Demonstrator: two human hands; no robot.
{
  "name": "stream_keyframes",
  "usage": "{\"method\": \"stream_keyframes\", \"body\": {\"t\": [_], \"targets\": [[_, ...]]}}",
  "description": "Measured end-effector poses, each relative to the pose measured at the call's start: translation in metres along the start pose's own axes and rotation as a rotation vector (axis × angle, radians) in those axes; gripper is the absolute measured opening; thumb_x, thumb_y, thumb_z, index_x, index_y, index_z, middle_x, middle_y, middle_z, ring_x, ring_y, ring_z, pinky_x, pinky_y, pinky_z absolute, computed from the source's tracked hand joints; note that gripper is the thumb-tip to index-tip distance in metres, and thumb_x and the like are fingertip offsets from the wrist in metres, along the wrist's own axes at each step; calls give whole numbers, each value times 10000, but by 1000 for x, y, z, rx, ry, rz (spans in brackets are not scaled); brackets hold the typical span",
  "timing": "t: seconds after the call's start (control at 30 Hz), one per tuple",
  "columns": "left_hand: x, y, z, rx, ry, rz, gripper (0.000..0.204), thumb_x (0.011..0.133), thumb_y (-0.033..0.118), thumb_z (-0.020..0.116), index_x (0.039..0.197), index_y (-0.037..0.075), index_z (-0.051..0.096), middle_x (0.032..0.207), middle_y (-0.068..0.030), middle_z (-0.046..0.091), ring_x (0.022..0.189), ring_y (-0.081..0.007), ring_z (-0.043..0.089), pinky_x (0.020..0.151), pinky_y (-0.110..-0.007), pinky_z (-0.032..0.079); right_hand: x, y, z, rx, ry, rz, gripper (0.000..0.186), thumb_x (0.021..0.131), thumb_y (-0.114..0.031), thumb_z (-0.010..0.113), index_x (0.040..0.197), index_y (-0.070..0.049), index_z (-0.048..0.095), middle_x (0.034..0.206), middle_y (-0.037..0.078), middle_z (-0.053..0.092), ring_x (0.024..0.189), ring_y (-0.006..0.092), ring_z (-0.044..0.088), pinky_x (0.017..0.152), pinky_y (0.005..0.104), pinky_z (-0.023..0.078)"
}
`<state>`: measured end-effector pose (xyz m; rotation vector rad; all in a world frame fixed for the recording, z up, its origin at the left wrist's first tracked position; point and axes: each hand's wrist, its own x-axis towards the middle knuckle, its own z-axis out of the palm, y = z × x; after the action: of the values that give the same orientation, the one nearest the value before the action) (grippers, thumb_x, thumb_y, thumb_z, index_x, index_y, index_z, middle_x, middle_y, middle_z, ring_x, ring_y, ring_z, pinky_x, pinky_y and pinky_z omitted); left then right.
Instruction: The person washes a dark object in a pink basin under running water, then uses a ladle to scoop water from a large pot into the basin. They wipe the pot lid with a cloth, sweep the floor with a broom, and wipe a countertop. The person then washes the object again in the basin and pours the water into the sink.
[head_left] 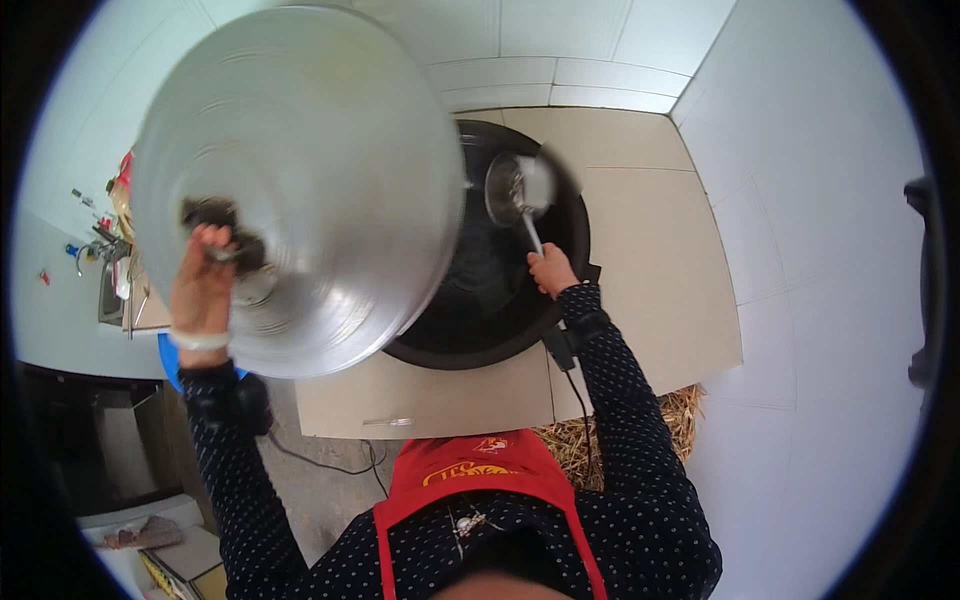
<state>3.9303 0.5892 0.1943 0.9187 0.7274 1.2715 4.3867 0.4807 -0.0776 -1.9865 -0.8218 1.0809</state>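
My left hand (203,288) is closed on the dark handle of a large silver pot lid (350,190). The lid is tilted up and covers the left part of a big black wok (490,275) set into the tiled stove top. My right hand (553,270) grips the handle of a metal ladle (505,190), with its round head over the far right of the wok. A pale blurred disc shows beside the ladle's head; I cannot tell if it is part of it. What the wok holds is too dark to make out.
Beige tiles (650,250) surround the wok, with white walls (620,75) behind and to the right. Straw (680,420) lies below the stove's front edge. A thin cable (340,465) runs near the floor. At left are a sink (110,295) and a dark cabinet (90,430).
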Motion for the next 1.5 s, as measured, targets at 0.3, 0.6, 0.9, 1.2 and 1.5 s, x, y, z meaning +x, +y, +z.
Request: {"method": "stream_keyframes", "body": {"t": [0.3, 0.6, 0.9, 1.2, 1.5], "targets": [[-147, 125, -126, 143, 115, 267, 245, 967, 209, 490, 1125, 31, 546, 973, -36, 578, 948, -158, 545, 966, -318, 407, 36, 29, 87, -550, 138, -34, 266, 840, -148, 545, 988, 67, 497, 992, 305, 613, 947, 428, 610, 823, 476, 503], [-241, 178, -243, 259, 538, 324, 262, 961, 219, 507, 1126, 26, 567, 961, -39, 632, 997, -160, 582, 964, -296, 433, 14, 28, 206, -296, -3, 36, 196, 886, -149, 525, 944, 34, 488, 837, 208, 606, 708, 345, 608, 636, 437, 506], [-274, 175, -329, 210, 658, 333, 289, 960, 207, 507, 1173, 15, 543, 1037, -66, 630, 1066, -178, 576, 954, -297, 455, -47, -25, 212, 1072, -585, 522, 122, 967, -142, 451, 929, -27, 464, 682, 3, 437, 485, 63, 347, 391, 221, 271], [-290, 169, -384, 122, 712, 347, 294, 955, 193, 512, 1178, 2, 527, 1043, -85, 632, 1041, -195, 594, 925, -310, 494, -120, -155, 187, 720, -674, 202, 160, 963, -163, 472, 1045, -27, 458, 703, 1, 432, 482, 33, 329, 389, 186, 284], [-300, 165, -412, 88, 837, 370, 281, 958, 217, 511, 1149, 13, 538, 1027, -82, 628, 1030, -193, 598, 901, -313, 499, -145, -251, 245, 604, -827, 141, 166, 966, -159, 463, 1049, -16, 446, 710, -5, 423, 494, 30, 327, 390, 183, 284]]}}
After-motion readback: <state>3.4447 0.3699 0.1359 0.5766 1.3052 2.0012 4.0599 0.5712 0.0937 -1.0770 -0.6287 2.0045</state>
